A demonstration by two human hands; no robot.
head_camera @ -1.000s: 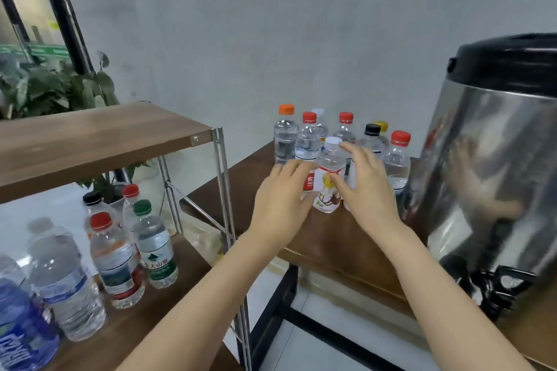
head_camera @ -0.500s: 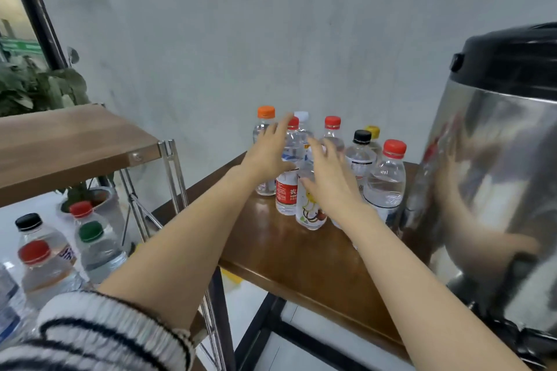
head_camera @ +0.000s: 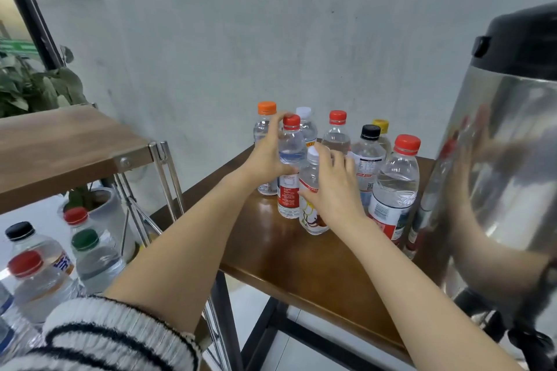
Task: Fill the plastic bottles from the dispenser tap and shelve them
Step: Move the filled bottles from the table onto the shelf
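Within left fingers point(head_camera: 271, 135), red-capped bottle point(head_camera: 292, 147)

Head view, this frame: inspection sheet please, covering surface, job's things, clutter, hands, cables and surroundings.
Surface: brown wooden table, bottles clustered at its far end.
Job's things: eight capped plastic bottles standing upright; steel dispenser with black lid at right.
Clutter: nothing seen.
Hands: left hand grips the left red-capped bottle; right hand grips the front white-capped bottle.
Cables: nothing seen.
Surroundings: shelf rack at left, more bottles on its lower shelf; potted plant; grey wall.
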